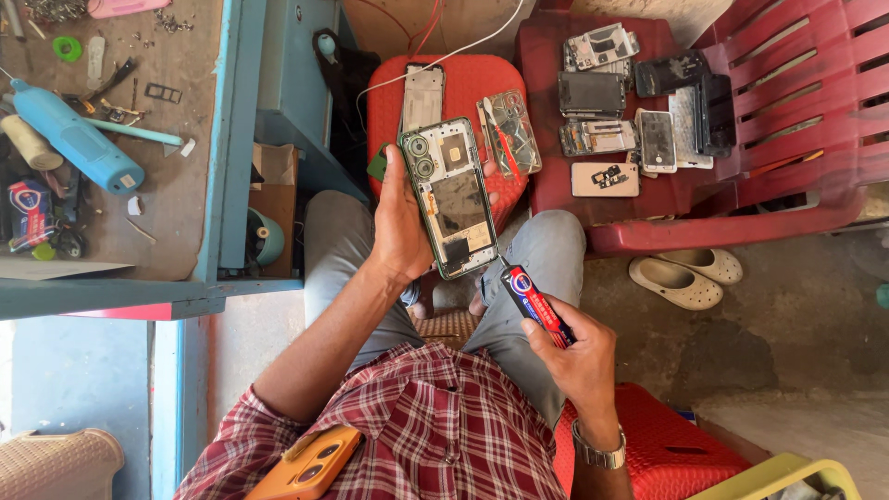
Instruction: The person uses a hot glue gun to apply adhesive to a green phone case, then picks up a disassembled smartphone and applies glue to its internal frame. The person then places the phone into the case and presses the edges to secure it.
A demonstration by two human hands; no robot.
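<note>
My left hand (pixel 405 222) has its grip clamped round an opened phone (pixel 450 196), thumb on the near long edge and fingers wrapped behind, holding it up over my knees. The phone has its back cover off: a green frame runs round it, two round camera lenses sit at the top corner farthest from my palm, a gold-coloured patch lies beside them, and below that a grey metal plate and dark patches fill the body down to the bottom end. My right hand (pixel 576 356) is closed on a small glue tube (pixel 535 305), red and blue with a dark cap end, and its tip sits just at the phone's bottom corner, touching or nearly so; I cannot tell which. Beyond the left grip a red stool (pixel 468 88) carries a bare phone frame (pixel 423 96) and a clear case with tools (pixel 510 132); the phone's upper end overlaps the stool's near edge in this view. Out past the right grip a red plastic chair (pixel 787 120) holds a spread of phone parts (pixel 616 111), well apart from the tube. To the left of my left arm stands the blue desk (pixel 231 139), with a blue bottle-shaped tool (pixel 74 139) on it. Open room lies mainly between my two grips, above my grey trousers (pixel 546 259), and on the bare floor (pixel 796 315) to the right, where a pair of pale sandals (pixel 687 275) rests.
</note>
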